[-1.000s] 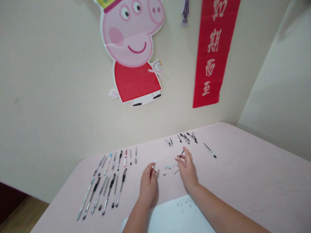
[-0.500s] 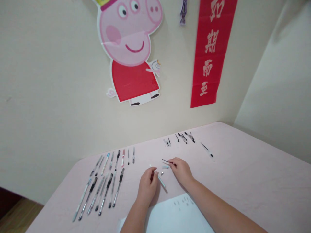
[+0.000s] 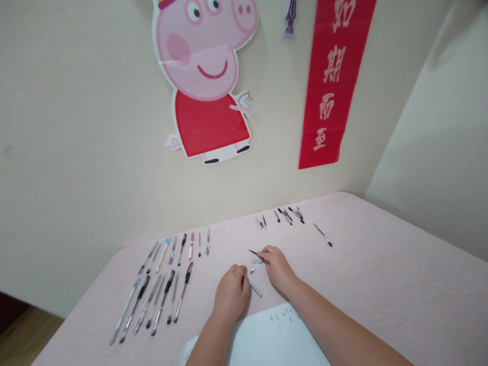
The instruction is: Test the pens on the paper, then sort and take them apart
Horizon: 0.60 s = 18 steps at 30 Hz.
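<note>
My left hand [image 3: 232,292] is closed round a clear pen barrel [image 3: 255,290], whose end sticks out to the right just above the pink table [image 3: 381,284]. A little farther back, my right hand [image 3: 277,265] pinches a thin dark pen refill [image 3: 254,252] that points left. Between the two hands lie small pen parts: a short clear piece [image 3: 257,261] and a tiny tip piece [image 3: 252,271].
Two rows of several pens [image 3: 163,284] lie on the left of the table. More pen parts [image 3: 290,214] and one single pen [image 3: 322,235] lie near the wall. A white paper sheet [image 3: 267,340] sits at the near edge. A cartoon pig cutout and a red banner hang on the wall.
My right hand drew back from farther out and now pinches the dark refill. My left hand lowered and turned the clear barrel from upright to lying rightward.
</note>
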Available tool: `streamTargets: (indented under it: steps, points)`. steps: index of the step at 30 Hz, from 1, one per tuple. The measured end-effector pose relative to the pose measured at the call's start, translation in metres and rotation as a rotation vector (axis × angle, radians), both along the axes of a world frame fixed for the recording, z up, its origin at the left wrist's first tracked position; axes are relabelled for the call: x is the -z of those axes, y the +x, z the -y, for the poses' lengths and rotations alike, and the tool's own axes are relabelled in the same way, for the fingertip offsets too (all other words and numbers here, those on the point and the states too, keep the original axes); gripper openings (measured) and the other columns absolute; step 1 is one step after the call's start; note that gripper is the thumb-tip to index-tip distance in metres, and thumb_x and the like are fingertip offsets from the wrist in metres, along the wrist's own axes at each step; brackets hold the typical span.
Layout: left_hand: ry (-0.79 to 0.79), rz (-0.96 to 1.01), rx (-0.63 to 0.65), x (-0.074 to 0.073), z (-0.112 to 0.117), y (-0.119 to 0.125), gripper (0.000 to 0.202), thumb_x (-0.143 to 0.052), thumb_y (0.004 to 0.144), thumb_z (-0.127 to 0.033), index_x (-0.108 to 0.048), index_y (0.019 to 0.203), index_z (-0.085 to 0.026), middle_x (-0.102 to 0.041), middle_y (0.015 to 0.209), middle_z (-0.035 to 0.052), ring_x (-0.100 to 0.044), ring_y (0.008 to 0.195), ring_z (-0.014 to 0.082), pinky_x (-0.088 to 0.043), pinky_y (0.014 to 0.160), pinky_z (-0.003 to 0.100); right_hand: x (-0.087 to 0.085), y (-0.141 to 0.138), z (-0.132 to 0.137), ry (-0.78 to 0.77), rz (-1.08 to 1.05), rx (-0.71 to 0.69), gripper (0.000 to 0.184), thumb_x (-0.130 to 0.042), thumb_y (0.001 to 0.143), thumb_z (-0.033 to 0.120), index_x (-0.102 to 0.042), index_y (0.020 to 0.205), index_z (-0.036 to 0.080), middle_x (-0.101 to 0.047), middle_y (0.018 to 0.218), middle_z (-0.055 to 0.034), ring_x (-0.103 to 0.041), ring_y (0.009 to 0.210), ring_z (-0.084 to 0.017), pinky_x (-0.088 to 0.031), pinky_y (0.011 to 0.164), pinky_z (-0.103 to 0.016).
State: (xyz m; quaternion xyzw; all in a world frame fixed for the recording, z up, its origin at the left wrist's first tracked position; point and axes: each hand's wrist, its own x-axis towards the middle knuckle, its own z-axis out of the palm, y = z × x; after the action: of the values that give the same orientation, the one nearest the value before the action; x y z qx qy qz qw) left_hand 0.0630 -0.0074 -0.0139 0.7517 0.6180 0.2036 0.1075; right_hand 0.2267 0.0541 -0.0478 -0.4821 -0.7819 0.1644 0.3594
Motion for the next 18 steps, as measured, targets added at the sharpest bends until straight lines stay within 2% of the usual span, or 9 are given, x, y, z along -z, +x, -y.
streamTargets:
  steps: [5, 10, 18]
  points:
    - [-0.014, 0.021, -0.016, 0.002, 0.000, -0.001, 0.023, -0.039, 0.078, -0.007, -0.054, 0.090, -0.020, -0.059, 0.086, 0.0046, -0.056, 0.081, 0.0178, -0.037, 0.072, 0.028, 0.001, -0.004, 0.001, -0.030, -0.027, -0.041, 0.037, -0.046, 0.075, -0.003, -0.071, 0.093, 0.018, -0.063, 0.088, -0.0064, -0.053, 0.087, -0.019, -0.043, 0.080, -0.031]
    - [-0.037, 0.034, -0.023, 0.005, 0.000, -0.001, 0.023, -0.041, 0.079, -0.011, -0.049, 0.099, -0.020, -0.059, 0.085, 0.0038, -0.056, 0.078, 0.0178, -0.036, 0.068, 0.028, -0.003, -0.007, 0.007, -0.031, -0.068, -0.118, 0.041, -0.044, 0.074, -0.005, -0.070, 0.096, 0.019, -0.063, 0.088, -0.0060, -0.054, 0.088, -0.018, -0.043, 0.082, -0.031]
    - [-0.007, 0.053, -0.018, 0.008, -0.001, -0.002, 0.015, -0.041, 0.082, -0.013, -0.047, 0.093, -0.021, -0.058, 0.086, 0.0035, -0.056, 0.077, 0.0171, -0.036, 0.067, 0.027, -0.008, -0.010, 0.012, -0.025, -0.083, -0.197, 0.036, -0.046, 0.077, 0.000, -0.069, 0.098, 0.019, -0.063, 0.088, -0.0062, -0.056, 0.087, -0.018, -0.044, 0.082, -0.032]
